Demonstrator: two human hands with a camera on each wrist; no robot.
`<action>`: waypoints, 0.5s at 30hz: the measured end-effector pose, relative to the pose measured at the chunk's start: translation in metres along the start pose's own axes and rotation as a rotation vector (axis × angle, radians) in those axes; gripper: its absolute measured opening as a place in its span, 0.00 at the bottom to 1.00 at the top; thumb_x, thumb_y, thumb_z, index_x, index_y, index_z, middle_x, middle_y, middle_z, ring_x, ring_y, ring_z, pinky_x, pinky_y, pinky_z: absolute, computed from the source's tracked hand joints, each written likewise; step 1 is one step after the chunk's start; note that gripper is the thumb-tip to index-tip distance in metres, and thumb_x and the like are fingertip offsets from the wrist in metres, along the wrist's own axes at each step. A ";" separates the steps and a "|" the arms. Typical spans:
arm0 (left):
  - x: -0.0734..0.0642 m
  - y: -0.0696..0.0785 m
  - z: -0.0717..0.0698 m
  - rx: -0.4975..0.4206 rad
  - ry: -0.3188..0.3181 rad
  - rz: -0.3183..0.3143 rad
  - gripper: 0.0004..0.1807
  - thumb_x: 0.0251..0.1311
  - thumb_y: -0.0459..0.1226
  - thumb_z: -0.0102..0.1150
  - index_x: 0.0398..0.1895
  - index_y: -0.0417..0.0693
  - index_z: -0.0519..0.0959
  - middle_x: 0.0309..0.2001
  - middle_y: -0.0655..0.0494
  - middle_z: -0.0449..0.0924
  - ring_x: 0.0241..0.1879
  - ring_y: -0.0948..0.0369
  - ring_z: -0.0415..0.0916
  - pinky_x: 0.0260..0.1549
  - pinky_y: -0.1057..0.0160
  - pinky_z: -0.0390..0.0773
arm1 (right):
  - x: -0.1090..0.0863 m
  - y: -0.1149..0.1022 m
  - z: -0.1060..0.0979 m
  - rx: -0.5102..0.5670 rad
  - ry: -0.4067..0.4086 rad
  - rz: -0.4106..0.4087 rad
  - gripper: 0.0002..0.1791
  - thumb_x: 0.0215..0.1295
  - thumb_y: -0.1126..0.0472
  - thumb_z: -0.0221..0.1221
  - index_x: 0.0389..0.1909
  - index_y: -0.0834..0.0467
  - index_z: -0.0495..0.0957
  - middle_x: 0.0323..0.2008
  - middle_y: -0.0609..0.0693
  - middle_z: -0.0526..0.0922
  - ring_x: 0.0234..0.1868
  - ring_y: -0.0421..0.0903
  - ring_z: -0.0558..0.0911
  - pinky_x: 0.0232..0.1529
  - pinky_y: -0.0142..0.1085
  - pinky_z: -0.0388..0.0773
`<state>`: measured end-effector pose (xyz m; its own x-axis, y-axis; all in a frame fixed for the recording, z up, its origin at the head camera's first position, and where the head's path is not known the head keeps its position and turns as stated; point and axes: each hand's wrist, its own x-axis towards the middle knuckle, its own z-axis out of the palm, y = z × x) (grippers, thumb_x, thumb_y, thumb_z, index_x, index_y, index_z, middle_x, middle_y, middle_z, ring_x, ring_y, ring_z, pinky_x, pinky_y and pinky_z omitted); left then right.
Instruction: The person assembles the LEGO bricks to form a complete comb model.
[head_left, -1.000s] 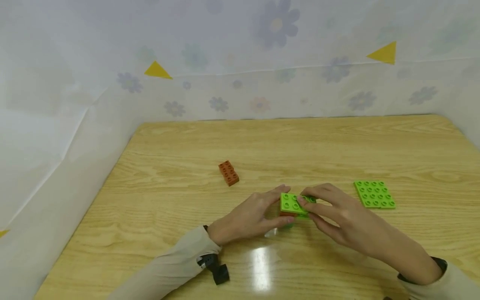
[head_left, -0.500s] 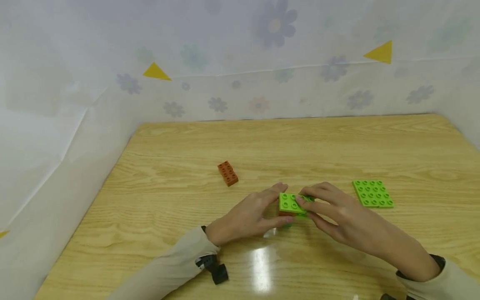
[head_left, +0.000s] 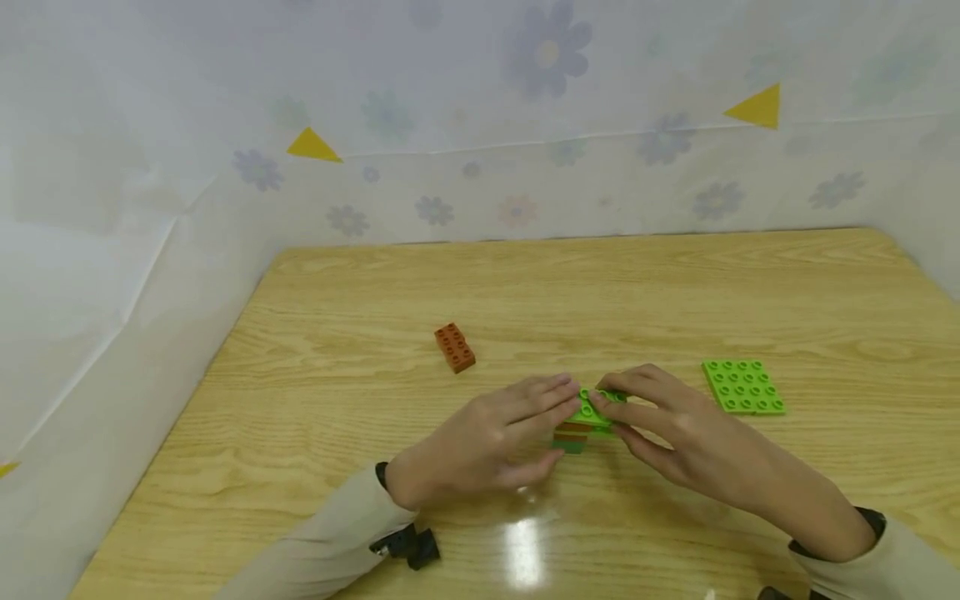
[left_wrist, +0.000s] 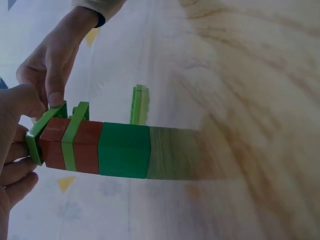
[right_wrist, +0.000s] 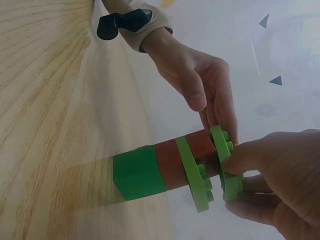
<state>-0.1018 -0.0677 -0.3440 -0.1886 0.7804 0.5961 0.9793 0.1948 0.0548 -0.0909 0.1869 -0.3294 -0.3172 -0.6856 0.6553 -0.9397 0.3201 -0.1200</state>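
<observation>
A stack of toy building bricks stands upright on the table, seen from the side in both wrist views. Its base is a dark green block [left_wrist: 124,150]. Above come a brown brick [left_wrist: 87,147], a lime green plate [right_wrist: 191,175] that juts out to one side, and a second brown brick [left_wrist: 53,142]. The topmost lime green plate [head_left: 587,411] also overhangs, and my right hand [head_left: 682,425] pinches that overhanging end between thumb and fingers. The extended fingers of my left hand [head_left: 487,435] touch the plate's left end; its thumb is apart from the stack.
A loose brown brick [head_left: 454,347] lies on the wooden table [head_left: 337,333], behind and left of the stack. To the right lies a square lime green plate [head_left: 743,387]. A pale flowered sheet [head_left: 465,108] hangs behind the table.
My left hand has released the stack's side, and its fingers have come up over the top plate's left end. My right hand keeps its pinch in nearly the same place.
</observation>
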 end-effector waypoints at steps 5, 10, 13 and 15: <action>-0.002 0.002 0.002 0.008 -0.034 -0.017 0.27 0.57 0.35 0.65 0.59 0.29 0.74 0.61 0.37 0.72 0.63 0.51 0.69 0.64 0.63 0.65 | 0.000 -0.001 0.001 0.001 -0.025 0.030 0.23 0.77 0.52 0.42 0.48 0.61 0.82 0.46 0.54 0.79 0.43 0.49 0.78 0.37 0.33 0.79; -0.003 0.002 0.001 0.002 -0.040 -0.032 0.26 0.57 0.33 0.63 0.58 0.29 0.74 0.61 0.37 0.73 0.63 0.51 0.69 0.64 0.64 0.65 | 0.002 -0.003 -0.002 -0.008 -0.055 0.050 0.24 0.78 0.51 0.40 0.51 0.61 0.81 0.47 0.53 0.79 0.44 0.47 0.78 0.38 0.32 0.79; -0.005 0.003 0.003 -0.028 -0.032 -0.044 0.26 0.55 0.30 0.62 0.58 0.28 0.73 0.61 0.36 0.72 0.64 0.51 0.69 0.64 0.65 0.65 | 0.005 -0.002 -0.004 0.002 -0.055 0.044 0.24 0.78 0.51 0.40 0.51 0.61 0.81 0.47 0.54 0.79 0.44 0.48 0.78 0.38 0.31 0.79; -0.006 0.003 0.005 -0.044 -0.022 -0.047 0.27 0.54 0.29 0.62 0.58 0.27 0.73 0.61 0.35 0.72 0.64 0.50 0.68 0.63 0.65 0.65 | 0.005 -0.001 -0.004 0.008 -0.053 0.044 0.24 0.78 0.51 0.41 0.50 0.62 0.82 0.47 0.54 0.80 0.44 0.48 0.78 0.38 0.31 0.79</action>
<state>-0.0976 -0.0691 -0.3512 -0.2352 0.7842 0.5741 0.9716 0.2052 0.1178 -0.0911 0.1858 -0.3226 -0.3647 -0.7047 0.6086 -0.9255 0.3460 -0.1539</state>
